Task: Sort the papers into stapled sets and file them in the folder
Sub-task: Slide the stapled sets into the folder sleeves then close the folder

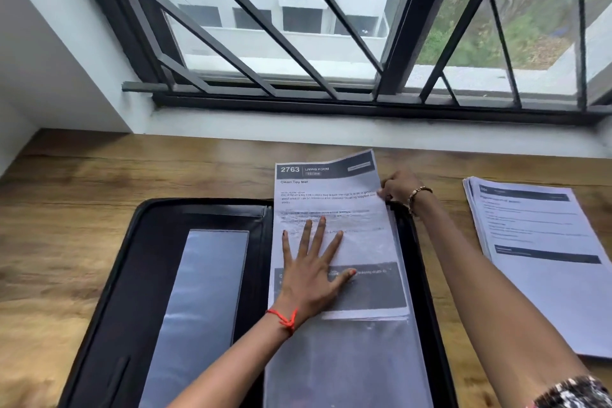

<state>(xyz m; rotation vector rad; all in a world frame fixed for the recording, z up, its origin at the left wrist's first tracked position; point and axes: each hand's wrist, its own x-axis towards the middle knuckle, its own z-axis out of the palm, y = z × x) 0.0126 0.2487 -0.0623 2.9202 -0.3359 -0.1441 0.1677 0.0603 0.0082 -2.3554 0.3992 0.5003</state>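
left hand [311,275] flat, spread on paper set [334,190] | right hand [399,187] seemingly pinching its edge

Folder [109,308] black, lower centre. Sheet [364,242] white, dark grey header band with white print, dark grey block lower down. Stack [546,275] at right pale lilac-white, two dark bands. Table [66,209] brown, wood grain. Thread [284,320] red-orange. Sleeve [573,394], lower right corner, black-white speckle. Bars [409,26] at top dark grey. Wall [49,60], upper left, white.

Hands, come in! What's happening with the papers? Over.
Left hand flat, pressing the paper set. Right hand pinching its right edge. Set lies on the open folder, right half, top sticking out. Nothing blocking; another stack waits right.
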